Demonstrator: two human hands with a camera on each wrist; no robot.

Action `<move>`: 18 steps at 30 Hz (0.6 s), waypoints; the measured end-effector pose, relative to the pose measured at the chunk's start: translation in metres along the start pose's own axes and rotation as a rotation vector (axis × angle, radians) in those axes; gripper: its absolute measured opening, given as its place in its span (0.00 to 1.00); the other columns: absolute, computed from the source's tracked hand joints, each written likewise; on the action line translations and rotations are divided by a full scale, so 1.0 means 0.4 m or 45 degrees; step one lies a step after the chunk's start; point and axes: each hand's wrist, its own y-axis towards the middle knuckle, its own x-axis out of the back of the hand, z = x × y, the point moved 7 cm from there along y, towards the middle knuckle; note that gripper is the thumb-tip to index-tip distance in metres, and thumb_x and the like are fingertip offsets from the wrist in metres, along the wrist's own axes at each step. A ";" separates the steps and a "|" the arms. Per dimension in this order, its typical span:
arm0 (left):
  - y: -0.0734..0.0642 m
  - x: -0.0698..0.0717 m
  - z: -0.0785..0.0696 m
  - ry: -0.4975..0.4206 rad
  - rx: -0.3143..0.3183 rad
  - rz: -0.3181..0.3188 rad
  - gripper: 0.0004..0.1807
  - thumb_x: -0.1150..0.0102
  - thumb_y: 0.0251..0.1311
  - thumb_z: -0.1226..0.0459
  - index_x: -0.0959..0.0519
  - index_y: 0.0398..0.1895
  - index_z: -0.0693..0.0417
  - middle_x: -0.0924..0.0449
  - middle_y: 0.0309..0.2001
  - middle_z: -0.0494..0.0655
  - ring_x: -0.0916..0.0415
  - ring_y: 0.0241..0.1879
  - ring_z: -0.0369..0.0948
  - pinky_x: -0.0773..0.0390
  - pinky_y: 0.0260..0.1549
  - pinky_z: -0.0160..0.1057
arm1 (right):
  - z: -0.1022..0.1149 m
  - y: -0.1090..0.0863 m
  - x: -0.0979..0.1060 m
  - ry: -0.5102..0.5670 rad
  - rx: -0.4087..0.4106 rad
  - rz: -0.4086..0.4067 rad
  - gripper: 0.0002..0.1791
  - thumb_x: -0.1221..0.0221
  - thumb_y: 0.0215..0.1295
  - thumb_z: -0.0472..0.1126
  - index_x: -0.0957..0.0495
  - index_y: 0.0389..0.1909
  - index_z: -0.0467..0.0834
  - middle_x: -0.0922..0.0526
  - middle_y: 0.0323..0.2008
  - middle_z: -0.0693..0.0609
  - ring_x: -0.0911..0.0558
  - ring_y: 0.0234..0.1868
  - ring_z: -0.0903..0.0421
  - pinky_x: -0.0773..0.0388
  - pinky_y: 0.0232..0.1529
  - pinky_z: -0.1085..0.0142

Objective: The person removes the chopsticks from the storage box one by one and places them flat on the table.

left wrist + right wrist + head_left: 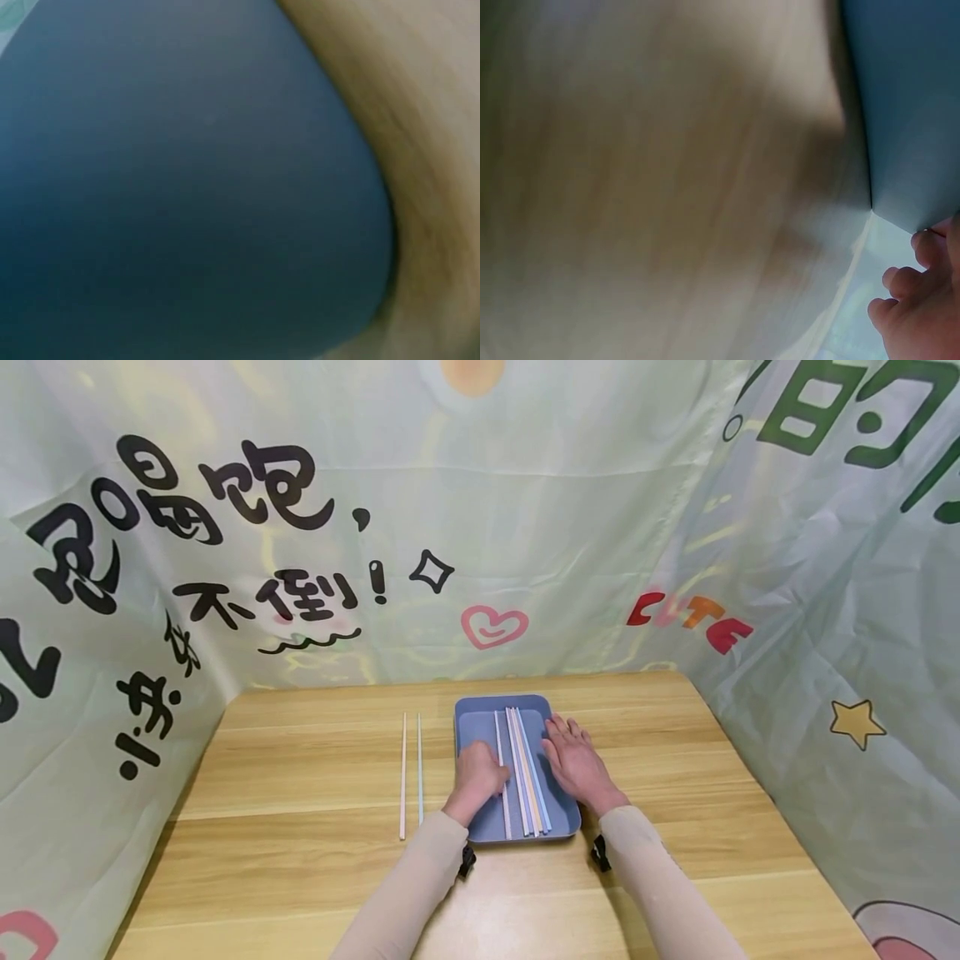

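A blue-grey tray [562,818] lies on the table in the head view, and its side fills most of the left wrist view. Several pastel chopsticks [527,768] lie lengthwise inside it in a loose bunch. Left of that bunch is a single pale pink chopstick [507,818], which my left hand [478,777] pinches with curled fingers over the tray's left side. My right hand [581,764] rests on the tray's right rim, its fingers extended; its fingertips also show at the tray edge in the right wrist view.
Two more chopsticks, one pink [402,777] and one light blue [420,760], lie apart on the wooden table [300,777], left of the tray. Printed cloth [562,527] hangs along the table's back and both sides.
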 end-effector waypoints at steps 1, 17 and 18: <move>0.009 -0.006 0.010 -0.010 -0.005 0.002 0.21 0.29 0.54 0.68 0.28 0.09 0.49 0.30 0.06 0.40 0.31 0.06 0.37 0.32 0.09 0.35 | 0.001 0.000 0.000 0.000 0.000 0.003 0.30 0.56 0.86 0.47 0.37 0.77 0.31 0.38 0.79 0.33 0.40 0.79 0.27 0.44 0.79 0.33; 0.006 0.025 0.015 -0.818 0.164 0.342 0.15 0.37 0.66 0.77 0.20 0.54 0.76 0.14 0.46 0.70 0.15 0.29 0.41 0.09 0.37 0.40 | 0.003 -0.001 0.001 -0.012 -0.026 0.033 0.31 0.58 0.87 0.48 0.38 0.78 0.32 0.40 0.80 0.34 0.41 0.80 0.28 0.45 0.79 0.34; 0.006 0.029 0.016 -0.844 0.159 0.357 0.15 0.37 0.67 0.77 0.21 0.55 0.76 0.14 0.47 0.71 0.14 0.29 0.41 0.09 0.38 0.41 | 0.002 -0.001 0.000 -0.010 -0.025 0.034 0.31 0.58 0.87 0.48 0.38 0.78 0.32 0.40 0.80 0.34 0.42 0.80 0.28 0.45 0.79 0.34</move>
